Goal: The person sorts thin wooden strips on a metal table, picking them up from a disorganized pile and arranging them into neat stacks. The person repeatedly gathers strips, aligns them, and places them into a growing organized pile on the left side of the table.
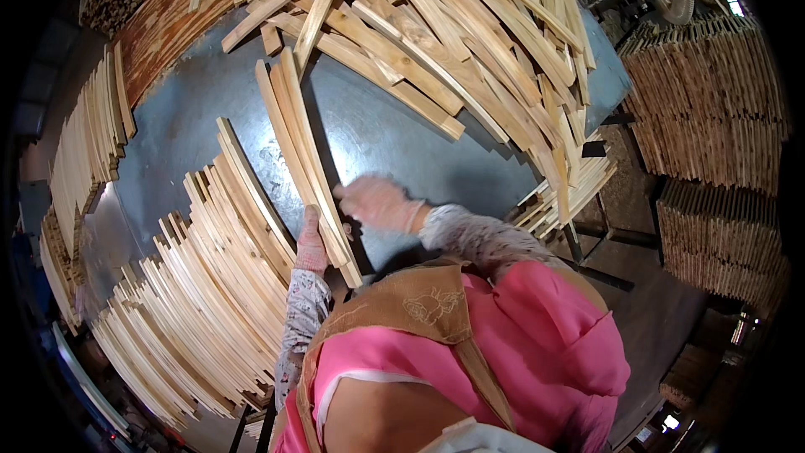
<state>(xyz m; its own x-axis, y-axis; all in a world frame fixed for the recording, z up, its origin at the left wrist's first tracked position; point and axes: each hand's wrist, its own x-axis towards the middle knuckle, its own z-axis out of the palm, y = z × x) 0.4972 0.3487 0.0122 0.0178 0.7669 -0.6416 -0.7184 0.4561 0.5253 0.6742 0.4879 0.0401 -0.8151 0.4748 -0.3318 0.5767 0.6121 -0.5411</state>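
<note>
Both gloved hands close on one small bundle of wooden slats (pixel 303 151) near the table's near edge: the left hand (pixel 311 243) presses flat against the bundle's left side at its near end, fingers pointing up the wood, while the right hand (pixel 377 201) meets the right side a little further up. That hand is blurred, so whether its fingers wrap the slats or only push against them cannot be told. The bundle lies on the grey metal table (pixel 394 143), its long axis running from the near edge, just in front of the person's apron, away toward the far left, its far end reaching under the loose heap of slats (pixel 453 42) that covers the table's far side and right edge. Immediately left of the left hand a fanned row of slats (pixel 201 285) stands on edge along the near left corner, touching or almost touching the bundle at its near end. More stacked slats (pixel 84 151) line the left edge. Off the table, at the right, stand tall piles of stacked wood (pixel 713 101)
</note>
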